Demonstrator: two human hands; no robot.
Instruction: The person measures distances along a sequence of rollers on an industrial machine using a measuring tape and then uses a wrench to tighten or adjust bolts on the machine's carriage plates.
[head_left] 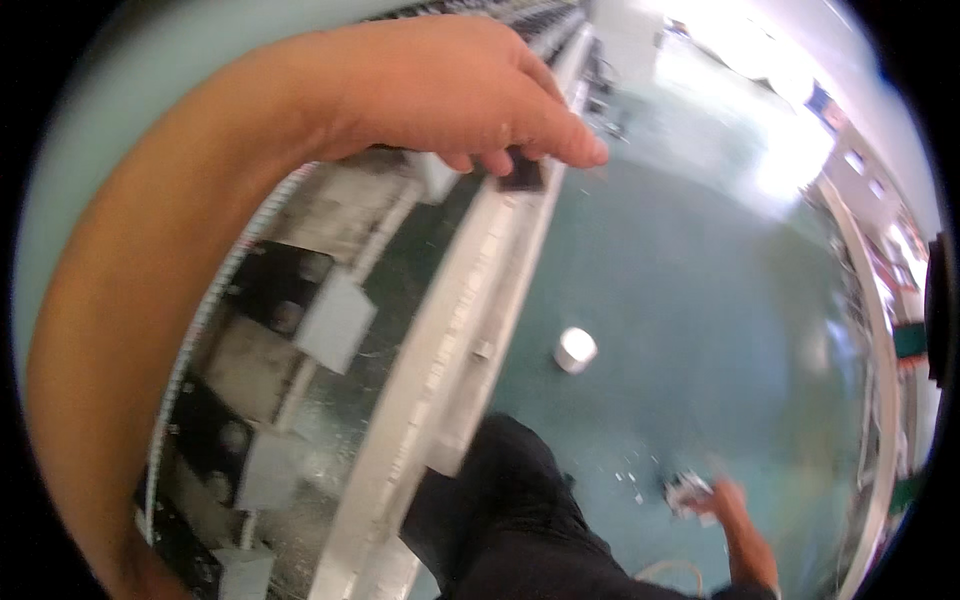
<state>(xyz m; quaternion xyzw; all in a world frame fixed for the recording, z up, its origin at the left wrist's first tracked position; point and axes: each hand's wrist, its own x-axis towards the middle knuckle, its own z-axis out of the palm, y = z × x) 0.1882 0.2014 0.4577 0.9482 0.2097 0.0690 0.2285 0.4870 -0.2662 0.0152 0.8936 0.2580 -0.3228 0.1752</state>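
Head view: the left hand [455, 95] fills the upper middle of the frame, arm sweeping in from the lower left, its fingers curled down over the top edge of a long metal machine frame [470, 300] that runs diagonally from the lower left to the upper middle. The fingertips press against a small dark block [522, 176] on the pale rail just under them; the hand is closed over it, though whether it truly grips the block or only rests on it I cannot tell. At the lower right the right hand [725, 505] hangs low over the floor, closed round a small whitish crumpled thing [688, 490]; its kind is too blurred to name.

The step in hand looks like reaching to a part on the rail while the other hand carries something small. Any next move there would call for a firm fingertip pinch, since the block sits flush to the rail.

Inside the frame, grey square plates [335, 320] sit between dark pockets. The teal floor [700, 300] is glossy, with a small white cylinder [575, 349] standing at mid-frame and pale scraps near the person's dark trousers [510, 520]. Bright glare washes the upper right.
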